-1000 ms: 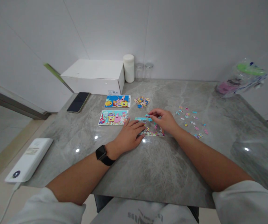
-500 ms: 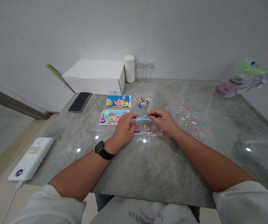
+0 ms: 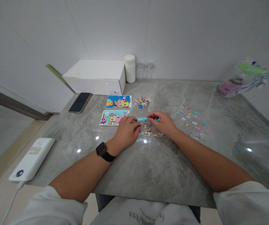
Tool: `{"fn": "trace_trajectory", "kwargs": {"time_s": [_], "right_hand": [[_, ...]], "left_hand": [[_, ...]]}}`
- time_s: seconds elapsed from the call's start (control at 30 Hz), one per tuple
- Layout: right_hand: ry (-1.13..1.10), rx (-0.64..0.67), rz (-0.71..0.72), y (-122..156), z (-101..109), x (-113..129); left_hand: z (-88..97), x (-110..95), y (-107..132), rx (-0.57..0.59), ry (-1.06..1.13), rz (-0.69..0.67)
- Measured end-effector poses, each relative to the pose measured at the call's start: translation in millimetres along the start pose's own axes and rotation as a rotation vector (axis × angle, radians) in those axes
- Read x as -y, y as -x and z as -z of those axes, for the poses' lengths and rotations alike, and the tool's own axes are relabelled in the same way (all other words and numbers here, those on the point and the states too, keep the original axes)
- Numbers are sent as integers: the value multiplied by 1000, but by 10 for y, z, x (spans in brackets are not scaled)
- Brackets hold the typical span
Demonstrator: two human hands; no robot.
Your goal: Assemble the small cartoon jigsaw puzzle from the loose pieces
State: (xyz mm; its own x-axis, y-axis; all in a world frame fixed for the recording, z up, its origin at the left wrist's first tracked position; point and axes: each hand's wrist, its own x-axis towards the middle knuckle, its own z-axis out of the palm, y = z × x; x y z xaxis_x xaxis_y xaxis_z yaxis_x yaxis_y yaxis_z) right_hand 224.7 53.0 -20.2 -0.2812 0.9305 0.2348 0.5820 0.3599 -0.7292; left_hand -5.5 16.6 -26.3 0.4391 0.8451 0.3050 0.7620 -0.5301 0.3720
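Note:
A partly assembled jigsaw puzzle (image 3: 152,133) lies flat on the grey table, with bare gaps inside its border. My left hand (image 3: 127,131) rests over the puzzle's left end, fingers bent and thumb apart from the index finger. At the puzzle's upper edge, my right hand (image 3: 164,123) pinches what looks like a small puzzle piece, mostly hidden by the fingertips. Left of the puzzle lies a cartoon picture card (image 3: 108,118), its right end partly covered by my left hand. Loose puzzle pieces (image 3: 194,123) are scattered to the right of my right hand.
A second picture card (image 3: 118,101) and a pile of pieces (image 3: 143,102) lie behind the puzzle. Farther back stand a white box (image 3: 92,85), a white bottle (image 3: 130,69) and two clear jars (image 3: 149,72). A phone (image 3: 80,102), power bank (image 3: 32,159) and plastic bag (image 3: 244,78) sit toward the sides.
My left hand has shifted slightly right and toward me, covering more of the puzzle's left end. My right hand stays at the upper edge, its fingertips slightly lower.

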Motion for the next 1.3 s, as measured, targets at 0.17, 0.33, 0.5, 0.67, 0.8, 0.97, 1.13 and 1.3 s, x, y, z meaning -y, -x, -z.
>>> {"fn": "trace_trajectory", "kwargs": {"time_s": [0.17,0.33,0.5,0.67,0.8,0.97,1.13,1.3], "right_hand": [[-22,-10,-27,-17,6,-38],[-38,1,2,-16,-15,-55],[-6,41,106,15,-83,-18],[73,44,149,4,-97,18],[253,-19,162,-12,-22,-15],[446,51,193,18,-4,-49],[488,99,192,36,-27,-33],[506,115,187,36,-24,-25]], "left_hand": [[25,-49,26,6,-20,-21],[10,-54,9,-42,66,-20],[-57,-8,-41,-119,188,22],[-103,43,-118,-130,234,89],[-146,86,-187,-155,194,174],[-229,85,-233,-156,117,240],[-268,49,-258,-146,41,282],[-270,2,-277,-145,-3,294]]}}
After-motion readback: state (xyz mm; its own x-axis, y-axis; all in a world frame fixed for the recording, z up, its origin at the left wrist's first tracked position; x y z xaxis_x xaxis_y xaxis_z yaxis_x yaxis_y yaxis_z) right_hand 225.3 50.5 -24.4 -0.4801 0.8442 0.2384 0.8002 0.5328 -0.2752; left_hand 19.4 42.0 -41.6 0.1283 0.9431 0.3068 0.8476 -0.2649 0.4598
